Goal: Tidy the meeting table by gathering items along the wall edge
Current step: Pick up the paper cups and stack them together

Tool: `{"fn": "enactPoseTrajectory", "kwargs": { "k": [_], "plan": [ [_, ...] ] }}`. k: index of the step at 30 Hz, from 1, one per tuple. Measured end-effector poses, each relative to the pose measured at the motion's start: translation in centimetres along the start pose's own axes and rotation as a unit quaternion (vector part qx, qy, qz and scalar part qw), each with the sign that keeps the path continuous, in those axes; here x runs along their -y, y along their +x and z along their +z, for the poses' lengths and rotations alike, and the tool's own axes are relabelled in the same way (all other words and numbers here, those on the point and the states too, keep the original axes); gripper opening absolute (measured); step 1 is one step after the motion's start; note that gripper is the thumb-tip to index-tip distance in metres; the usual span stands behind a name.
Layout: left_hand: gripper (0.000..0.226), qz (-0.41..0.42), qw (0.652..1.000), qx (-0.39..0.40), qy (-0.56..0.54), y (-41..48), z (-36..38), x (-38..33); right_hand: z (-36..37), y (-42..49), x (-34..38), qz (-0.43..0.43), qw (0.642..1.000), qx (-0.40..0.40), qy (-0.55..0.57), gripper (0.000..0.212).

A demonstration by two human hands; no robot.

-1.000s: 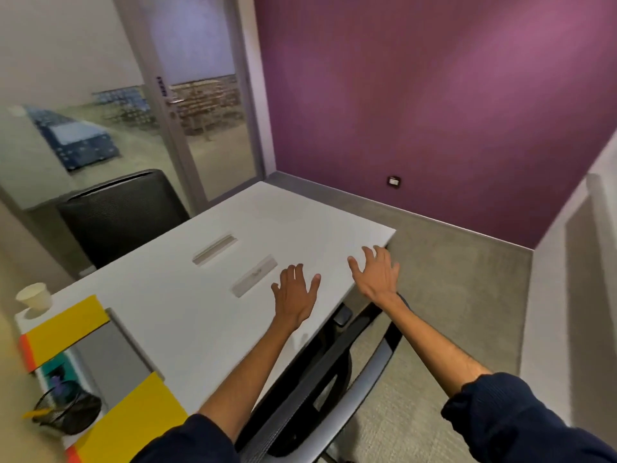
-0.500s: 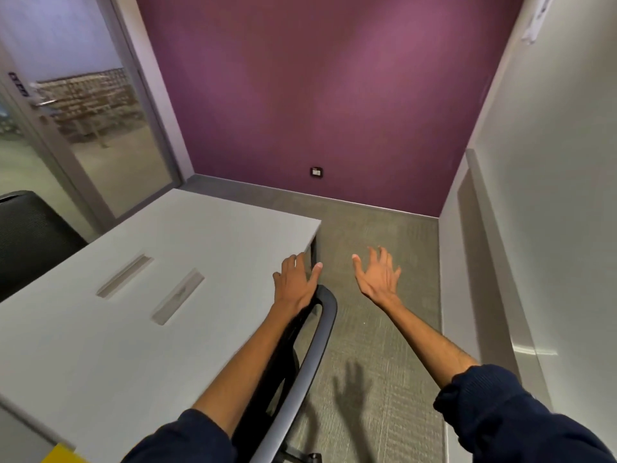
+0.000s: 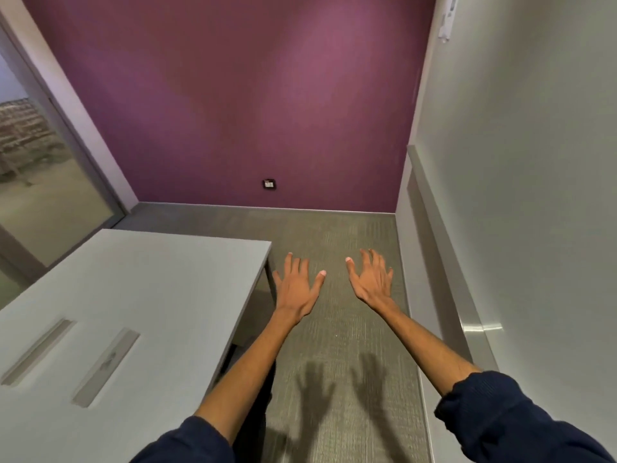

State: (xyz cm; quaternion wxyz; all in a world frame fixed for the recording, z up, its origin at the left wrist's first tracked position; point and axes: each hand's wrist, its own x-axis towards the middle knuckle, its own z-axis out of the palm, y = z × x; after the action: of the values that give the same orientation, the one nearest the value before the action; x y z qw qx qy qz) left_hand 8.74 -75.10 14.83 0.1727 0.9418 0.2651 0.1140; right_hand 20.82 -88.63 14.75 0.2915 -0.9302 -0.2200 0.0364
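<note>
Evidently the left hand (image 3: pixel 297 289) and right hand (image 3: pixel 372 284) float spread and empty above the carpet (image 3: pixel 334 345), the left nearer the meeting table (image 3: pixel 133 295), which lies at nine o'clock of it and runs back toward seven, with no items to gather in view.

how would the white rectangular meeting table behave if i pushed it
The white rectangular meeting table is probably heavy: its top is broad and thick-edged. It would likely drag rather than glide, since it stands on textured grey carpet. Tipping seems unlikely given its width.
</note>
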Motion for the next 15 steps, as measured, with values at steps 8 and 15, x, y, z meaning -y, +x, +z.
{"fn": "enactPoseTrajectory", "kwargs": {
  "k": [8,15],
  "plan": [
    [0.068,-0.008,1.000,0.018,-0.005,9.3,3.8,-5.3,-3.1,9.7,-5.5,0.011,1.000,-0.007,-0.019,0.061],
    [0.069,-0.016,0.998,0.049,0.021,14.6,6.2,-7.5,-2.8,14.8,-7.5,0.008,1.000,0.005,-0.003,0.063]
  ]
}}
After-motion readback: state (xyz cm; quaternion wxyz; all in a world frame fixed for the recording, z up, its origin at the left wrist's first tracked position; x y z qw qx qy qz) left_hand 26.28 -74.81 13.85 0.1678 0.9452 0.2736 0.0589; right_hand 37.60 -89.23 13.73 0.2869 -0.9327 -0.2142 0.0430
